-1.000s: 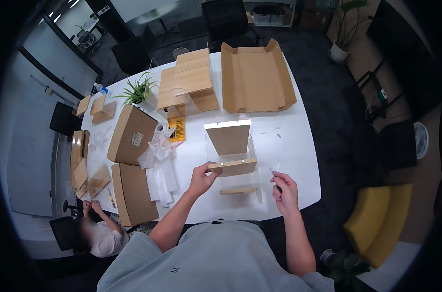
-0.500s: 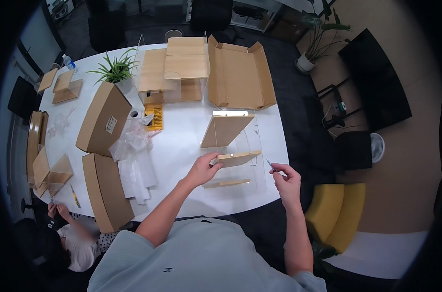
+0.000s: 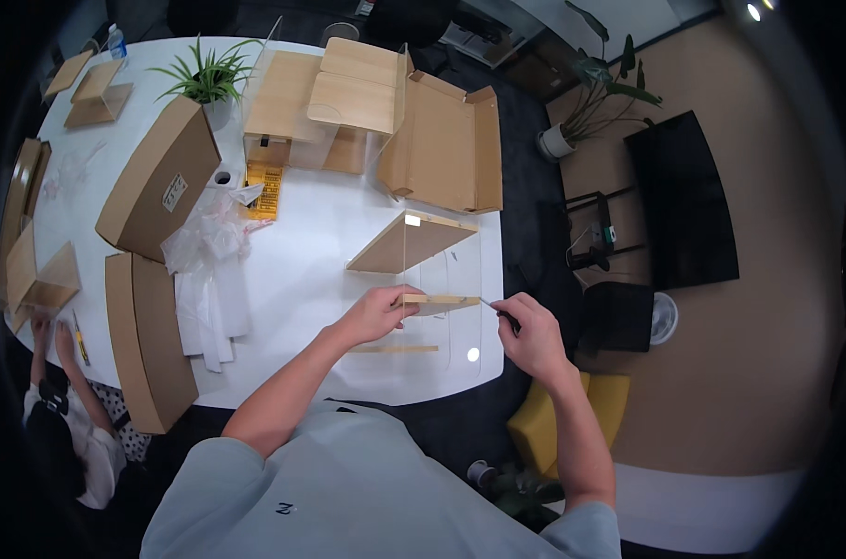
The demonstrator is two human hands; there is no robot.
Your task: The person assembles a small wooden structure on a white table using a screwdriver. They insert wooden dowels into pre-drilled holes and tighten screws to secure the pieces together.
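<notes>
Pale-wood board, the middle of 3, is gripped at its left end by the left hand above the white table. In the right hand, a slim tool is pinched, its tip near the board's right end. Should the left grip be loosened, the board could be tilted and the clear panel scratched. Contact at the tip cannot be made out; some left fingertips are hidden.
</notes>
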